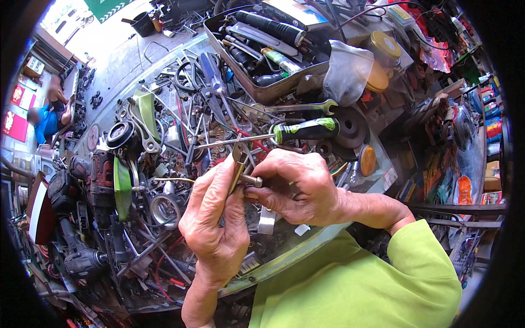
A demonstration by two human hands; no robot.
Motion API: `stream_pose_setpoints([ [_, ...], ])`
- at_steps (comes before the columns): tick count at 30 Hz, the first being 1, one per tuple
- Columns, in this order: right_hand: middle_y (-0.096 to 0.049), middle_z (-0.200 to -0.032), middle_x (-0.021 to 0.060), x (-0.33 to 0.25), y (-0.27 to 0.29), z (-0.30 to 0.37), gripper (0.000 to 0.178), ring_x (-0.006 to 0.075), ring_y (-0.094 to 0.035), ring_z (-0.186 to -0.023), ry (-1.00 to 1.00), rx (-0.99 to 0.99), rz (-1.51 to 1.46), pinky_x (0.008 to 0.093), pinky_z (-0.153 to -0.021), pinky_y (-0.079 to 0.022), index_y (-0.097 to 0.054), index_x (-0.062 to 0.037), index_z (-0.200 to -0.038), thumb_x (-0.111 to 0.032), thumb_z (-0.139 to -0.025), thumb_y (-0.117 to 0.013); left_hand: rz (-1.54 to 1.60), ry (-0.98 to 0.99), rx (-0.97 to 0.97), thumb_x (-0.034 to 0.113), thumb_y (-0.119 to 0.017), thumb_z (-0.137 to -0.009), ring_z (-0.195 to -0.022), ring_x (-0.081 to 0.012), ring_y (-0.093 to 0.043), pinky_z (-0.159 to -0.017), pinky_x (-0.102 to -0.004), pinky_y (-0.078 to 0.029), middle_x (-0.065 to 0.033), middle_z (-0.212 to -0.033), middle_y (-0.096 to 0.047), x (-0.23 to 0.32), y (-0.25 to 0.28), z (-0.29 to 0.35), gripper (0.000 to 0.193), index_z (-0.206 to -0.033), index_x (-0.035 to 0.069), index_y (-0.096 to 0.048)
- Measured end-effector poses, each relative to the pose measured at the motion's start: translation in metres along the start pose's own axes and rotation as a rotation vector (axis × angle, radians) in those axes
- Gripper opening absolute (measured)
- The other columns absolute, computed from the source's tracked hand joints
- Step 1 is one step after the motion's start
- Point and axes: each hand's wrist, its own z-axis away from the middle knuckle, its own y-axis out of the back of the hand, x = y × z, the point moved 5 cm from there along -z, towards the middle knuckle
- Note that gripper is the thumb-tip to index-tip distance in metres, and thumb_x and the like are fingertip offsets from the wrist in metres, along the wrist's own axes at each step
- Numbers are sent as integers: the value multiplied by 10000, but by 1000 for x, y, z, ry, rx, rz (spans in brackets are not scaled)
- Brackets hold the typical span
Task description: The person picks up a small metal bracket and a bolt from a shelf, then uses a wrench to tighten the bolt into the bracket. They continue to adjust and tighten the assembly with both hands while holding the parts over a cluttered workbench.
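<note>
My left hand [215, 232] is closed on a narrow, flat brass-coloured metal piece [237, 167], which stands up between the fingers. Beside that piece, my right hand [299, 185] pinches a short metal bolt [251, 180] between thumb and fingertips. The bolt points at the flat piece; whether its tip goes into it is hidden by my left fingers. Just beyond both hands lies a screwdriver [307, 130] with a black and green handle. Farther off is an open-end wrench [301, 107].
A metal tray [262, 93] full of tools stands at the back. Loose parts cover the glass-topped table [306, 246]. At left are a power drill [102, 183], an impact driver [82, 251] and a tape roll [165, 211]. A person in blue [46, 126] sits far left.
</note>
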Motion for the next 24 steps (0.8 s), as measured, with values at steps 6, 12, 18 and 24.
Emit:
stream_pose_setpoints([
  [6,-570,-689,118,5,-3,3,239,240,-567,-573,-158,-166,-211,333,-535,-453,-618,12,-950,-212,-880,-666,65,18,-6,-91,-609,-853,-949,-162,-616,-848,-279,-494,-121,-1072,-630,0,1,2,359,-1210,-51,-591],
  [12,-600,-734,76,-5,4,2,218,148,-566,-540,-18,7,-61,271,-469,-440,-628,1,-961,-97,-799,-736,226,153,40,-90,-637,-829,-930,-205,-654,-805,-300,-527,-159,-1081,-649,-7,2,6,368,-1190,-16,-624],
  [18,-642,-795,74,2,2,1,176,122,-579,-549,-137,-225,-237,249,-485,-455,-630,26,-965,-63,-830,-700,255,184,34,-91,-648,-824,-921,-182,-644,-799,-289,-528,-152,-1076,-643,-6,2,6,366,-1183,-27,-623],
  [24,-622,-763,71,-5,6,1,186,113,-568,-539,-53,15,-53,255,-470,-444,-634,7,-922,-80,-799,-743,268,246,34,-87,-655,-820,-938,-182,-637,-818,-287,-521,-143,-1074,-640,-8,2,7,373,-1187,-34,-616],
])
